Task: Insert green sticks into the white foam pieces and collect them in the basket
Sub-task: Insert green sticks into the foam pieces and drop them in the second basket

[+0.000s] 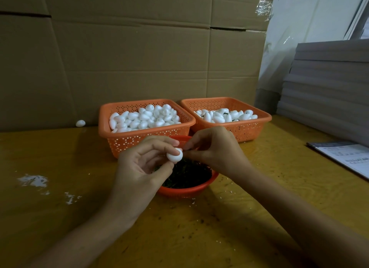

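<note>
My left hand (143, 163) pinches a white egg-shaped foam piece (174, 155) between thumb and fingers above a round orange bowl (185, 190) filled with dark green sticks (189, 173). My right hand (215, 149) has its pinched fingertips right against the foam piece's right end; whatever they hold is hidden. Behind stand two orange baskets: the left basket (139, 138) is heaped with plain foam pieces, and the right basket (249, 127) holds foam pieces with bits of green showing among them.
One stray foam piece (80, 123) lies by the cardboard wall (129, 57) at back left. White foam crumbs (36, 180) dot the yellow wooden table (249, 197). Grey stacked sheets (327, 87) and a printed paper (343, 157) sit at the right.
</note>
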